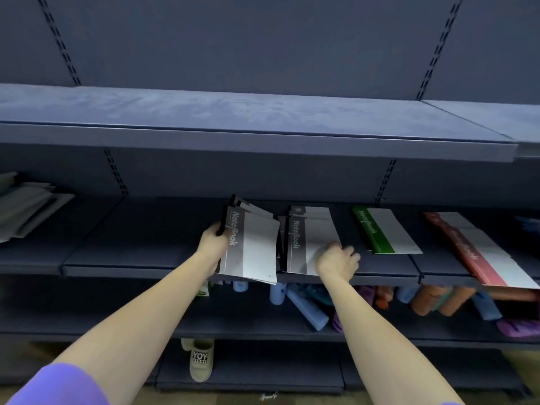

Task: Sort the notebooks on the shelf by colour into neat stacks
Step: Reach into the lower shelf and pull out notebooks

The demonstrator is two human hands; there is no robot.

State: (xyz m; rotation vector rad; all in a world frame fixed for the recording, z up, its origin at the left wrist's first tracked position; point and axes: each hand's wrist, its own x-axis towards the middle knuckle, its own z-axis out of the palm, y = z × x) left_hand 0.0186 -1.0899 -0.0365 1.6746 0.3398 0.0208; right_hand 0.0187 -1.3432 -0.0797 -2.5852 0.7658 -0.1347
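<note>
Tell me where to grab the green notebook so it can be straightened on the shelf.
Take the green notebook at its near short edge, coming from the front of the shelf. It lies flat with the upper shelf overhanging it, so a pinch from the front looks easiest. The right hand, resting on the grey stack beside it, is nearest.
</note>
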